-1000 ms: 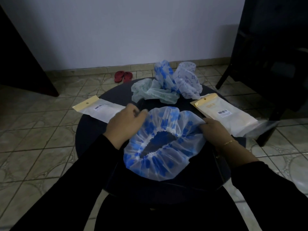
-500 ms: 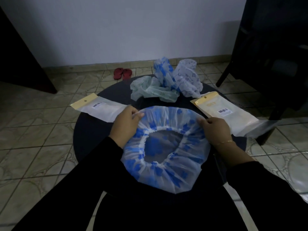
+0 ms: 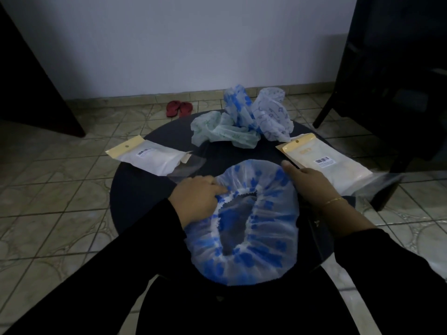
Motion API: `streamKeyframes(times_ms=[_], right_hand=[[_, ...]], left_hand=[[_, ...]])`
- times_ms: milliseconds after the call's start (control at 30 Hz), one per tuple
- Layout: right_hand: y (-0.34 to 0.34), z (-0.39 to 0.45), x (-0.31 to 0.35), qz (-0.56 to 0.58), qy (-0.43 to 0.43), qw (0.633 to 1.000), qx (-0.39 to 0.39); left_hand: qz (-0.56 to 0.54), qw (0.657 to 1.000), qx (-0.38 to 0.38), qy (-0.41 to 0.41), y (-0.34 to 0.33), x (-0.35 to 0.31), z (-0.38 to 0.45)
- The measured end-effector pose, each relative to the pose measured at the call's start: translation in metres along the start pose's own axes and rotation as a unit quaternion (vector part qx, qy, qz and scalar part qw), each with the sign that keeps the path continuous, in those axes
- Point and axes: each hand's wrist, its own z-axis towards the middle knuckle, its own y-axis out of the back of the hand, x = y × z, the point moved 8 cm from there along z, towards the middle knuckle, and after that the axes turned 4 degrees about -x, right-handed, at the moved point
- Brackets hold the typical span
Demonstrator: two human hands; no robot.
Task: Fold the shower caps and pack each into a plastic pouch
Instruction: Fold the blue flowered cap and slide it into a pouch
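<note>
A clear shower cap with blue flowers point(image 3: 244, 259) lies spread open on the round dark table point(image 3: 135, 197), its elastic opening facing up. My left hand point(image 3: 196, 197) pinches the cap's elastic rim at its left side. My right hand point(image 3: 307, 180) lies at the cap's right edge, its fingertips hidden under the plastic. A plastic pouch with a cream header point(image 3: 150, 157) lies at the table's left. A stack of the same pouches point(image 3: 324, 160) lies at the right. Three crumpled caps sit at the far side: a green one point(image 3: 217, 131), a blue-flowered one point(image 3: 238, 105) and a pale printed one point(image 3: 273, 117).
Tiled floor surrounds the small table. A pair of red slippers point(image 3: 179, 108) lies by the wall. Dark furniture point(image 3: 391, 76) stands at the right, and a dark panel point(image 3: 29, 81) at the left. My lap in dark clothing is under the table's near edge.
The cap has been stretched out and laid flatter, nearer to me. My left hand has slid down to the elastic rim; my right hand has shifted to the cap's right edge.
</note>
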Motion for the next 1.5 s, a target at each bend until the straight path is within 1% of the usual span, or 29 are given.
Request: streamKeyframes(times_ms=[100, 200, 267, 333, 367, 400, 433, 467, 500, 533, 567, 600, 667, 733, 767, 833, 933, 967, 1033, 1067, 1133, 1200, 1233, 1267, 1333, 1400, 1433, 1467, 1500], right_hand=[[0.001, -0.004, -0.004, -0.016, -0.039, 0.998, 0.053], [0.007, -0.003, -0.005, -0.112, -0.059, 0.990, 0.067], [0.009, -0.003, -0.001, -0.182, -0.028, 0.981, 0.063], [0.005, -0.005, 0.005, -0.186, 0.022, 0.980, 0.069], [0.002, -0.008, 0.008, -0.170, 0.043, 0.981, 0.077], [0.000, -0.010, 0.011, -0.154, 0.063, 0.983, 0.083], [-0.001, -0.012, 0.015, -0.141, 0.082, 0.983, 0.088], [-0.003, -0.014, 0.018, -0.134, 0.098, 0.982, 0.091], [-0.004, -0.016, 0.021, -0.129, 0.107, 0.981, 0.097], [-0.006, -0.017, 0.022, -0.123, 0.113, 0.981, 0.104], [-0.007, -0.016, 0.022, -0.115, 0.112, 0.981, 0.111], [-0.007, -0.016, 0.020, -0.101, 0.104, 0.982, 0.118], [-0.006, -0.016, 0.016, -0.047, 0.064, 0.990, 0.121], [-0.004, -0.015, 0.007, 0.022, 0.008, 0.993, 0.113], [-0.003, -0.014, 0.004, 0.032, 0.000, 0.993, 0.109], [-0.002, -0.011, 0.002, 0.008, 0.009, 0.996, 0.088], [0.011, 0.001, -0.006, -0.007, 0.007, 1.000, -0.010], [0.014, 0.004, -0.009, -0.022, 0.011, 0.999, -0.038], [0.012, 0.006, -0.010, -0.088, 0.030, 0.994, -0.063], [0.010, 0.006, -0.008, -0.125, 0.047, 0.988, -0.073], [0.010, 0.000, 0.002, -0.208, 0.104, 0.966, -0.112], [0.008, -0.010, 0.020, -0.288, 0.203, 0.926, -0.136], [0.003, -0.016, 0.030, -0.307, 0.260, 0.907, -0.126], [-0.006, -0.021, 0.037, -0.317, 0.311, 0.891, -0.095], [-0.030, -0.029, 0.038, -0.336, 0.368, 0.867, 0.003], [-0.053, -0.031, 0.021, -0.387, 0.356, 0.844, 0.106], [-0.061, -0.030, 0.009, -0.415, 0.343, 0.832, 0.135], [-0.065, -0.029, -0.001, -0.436, 0.333, 0.823, 0.147], [-0.066, -0.027, -0.007, -0.447, 0.327, 0.819, 0.150]], left_hand=[[-0.009, 0.997, 0.046, 0.064, 0.006, -0.001, -0.007], [-0.019, 0.992, 0.084, 0.088, 0.011, -0.009, -0.012], [-0.040, 0.989, 0.115, 0.083, 0.014, -0.015, -0.015], [-0.078, 0.985, 0.127, 0.082, 0.021, -0.021, -0.018], [-0.100, 0.986, 0.102, 0.083, 0.027, -0.022, -0.016], [-0.118, 0.988, 0.045, 0.089, 0.037, -0.020, -0.013], [-0.135, 0.985, -0.040, 0.099, 0.051, -0.015, -0.009], [-0.149, 0.973, -0.135, 0.114, 0.064, -0.007, -0.007], [-0.167, 0.955, -0.206, 0.135, 0.070, 0.003, -0.005], [-0.185, 0.943, -0.229, 0.156, 0.068, 0.013, -0.002], [-0.197, 0.942, -0.211, 0.172, 0.060, 0.020, 0.003], [-0.207, 0.946, -0.171, 0.183, 0.046, 0.027, 0.009], [-0.217, 0.949, -0.118, 0.195, 0.023, 0.035, 0.014], [-0.231, 0.945, -0.130, 0.192, 0.012, 0.039, 0.013], [-0.241, 0.941, -0.144, 0.191, 0.010, 0.041, 0.010], [-0.253, 0.931, -0.169, 0.202, 0.008, 0.046, 0.003], [-0.241, 0.916, -0.203, 0.250, 0.011, 0.063, -0.010], [-0.221, 0.919, -0.200, 0.259, 0.011, 0.066, -0.012], [-0.163, 0.932, -0.186, 0.266, 0.013, 0.064, -0.014], [-0.135, 0.935, -0.198, 0.263, 0.017, 0.060, -0.016], [-0.084, 0.932, -0.284, 0.210, 0.035, 0.045, -0.019], [-0.068, 0.927, -0.358, 0.088, 0.051, 0.019, -0.020], [-0.073, 0.930, -0.360, 0.021, 0.052, 0.006, -0.017], [-0.076, 0.941, -0.327, -0.028, 0.048, -0.006, -0.013], [-0.070, 0.977, -0.193, -0.059, 0.023, -0.023, -0.001], [-0.051, 0.996, -0.054, -0.040, -0.012, -0.024, 0.006], [-0.052, 0.998, 0.006, -0.022, -0.026, -0.022, 0.006], [-0.058, 0.997, 0.042, -0.008, -0.034, -0.020, 0.005], [-0.064, 0.996, 0.057, 0.000, -0.037, -0.019, 0.005]])
